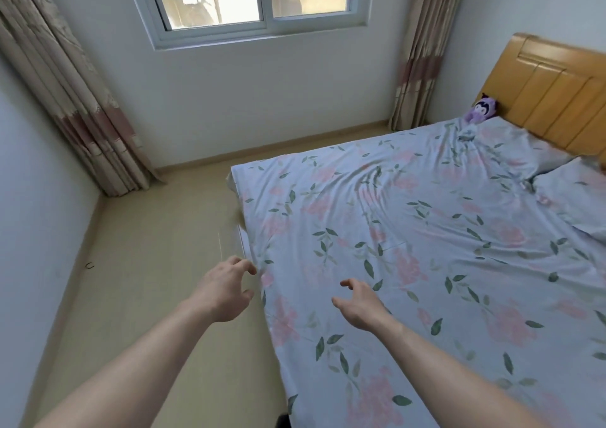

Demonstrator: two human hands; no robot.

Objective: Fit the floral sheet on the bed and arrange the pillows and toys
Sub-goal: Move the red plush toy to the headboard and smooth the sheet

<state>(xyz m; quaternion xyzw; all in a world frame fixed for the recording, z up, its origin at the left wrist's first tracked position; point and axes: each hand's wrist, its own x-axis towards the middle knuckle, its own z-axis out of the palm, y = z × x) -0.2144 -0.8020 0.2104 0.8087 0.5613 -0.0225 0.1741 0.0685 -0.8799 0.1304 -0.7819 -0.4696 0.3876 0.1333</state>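
Where it covers the bed, floral sheet (pixel 426 247) lies rippled.

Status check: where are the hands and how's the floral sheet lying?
Left hand open at the bed's edge, right hand open over the floral sheet, neither gripping. Sheet spread, still wrinkled mid-bed. Purple plush toy by the headboard. Nothing in the way.

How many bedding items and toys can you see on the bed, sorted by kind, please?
Floral sheet: 1
Pillows in matching floral fabric, one near the headboard, one at the right edge: 2
Purple plush toy: 1
Total: 4
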